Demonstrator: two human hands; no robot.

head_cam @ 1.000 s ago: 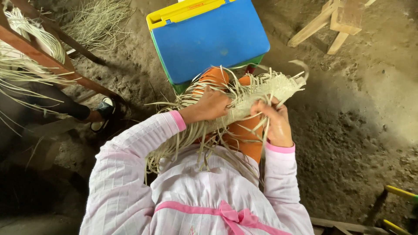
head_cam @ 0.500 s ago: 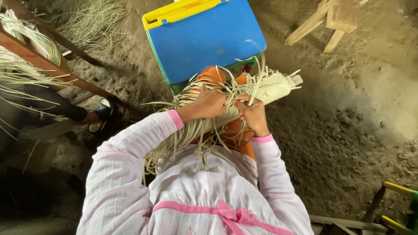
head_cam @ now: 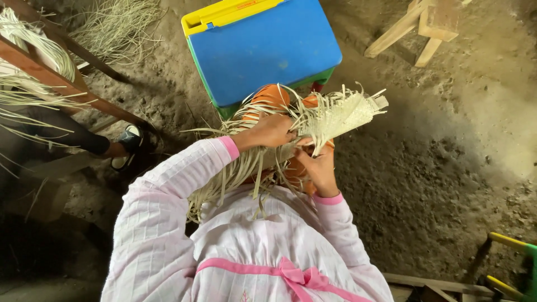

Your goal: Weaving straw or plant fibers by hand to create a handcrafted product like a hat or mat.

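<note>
The floor (head_cam: 447, 168) was bare packed earth, uneven and grey-brown, with loose clods to the right. A blue plastic case (head_cam: 263, 47) with a yellow edge and green underside stood on the earth directly ahead of the person. A pale wooden stool (head_cam: 425, 28) lay tilted at the upper right. Reddish wooden bars (head_cam: 61, 84) crossed the upper left, draped with pale straw strips (head_cam: 22, 67); further loose straw (head_cam: 117, 28) lay on the ground behind them.

The woven straw piece (head_cam: 335, 114) was held over the lap, above orange fabric (head_cam: 268, 98), with loose ends hanging toward the body. The left hand (head_cam: 274, 130) lay on top of it, fingers curled closed on the strands. The right hand (head_cam: 318, 165) gripped it from beneath, fingers closed on the weave.
</note>
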